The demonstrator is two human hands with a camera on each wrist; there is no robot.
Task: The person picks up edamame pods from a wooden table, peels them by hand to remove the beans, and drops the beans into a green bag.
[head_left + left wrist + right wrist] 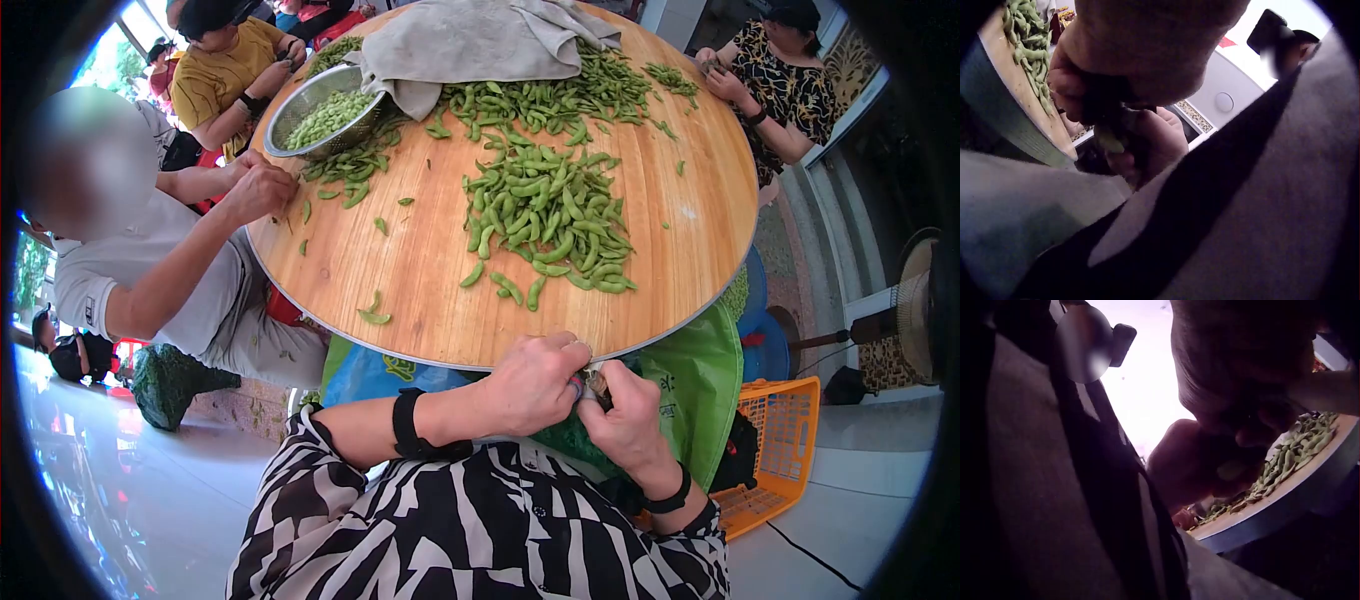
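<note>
My left hand [535, 385] and right hand [625, 415] meet at the table's near edge, fingers curled and fingertips together. Between them in the left wrist view shows a green soybean pod [1110, 141], pinched by both hands and partly hidden by the fingers. The right wrist view is dark; a dull green patch [1232, 469] shows among the fingers. Beyond the hands, a loose heap of green soybean pods [545, 210] lies on the round wooden table [400, 290], a few strays nearer the edge.
A metal colander [335, 140] of shelled beans stands at the far left, beside a grey cloth [470, 45] over more pods. A green bag [700, 390] hangs below the edge; an orange crate [790, 440] stands at right. Other people sit around the table.
</note>
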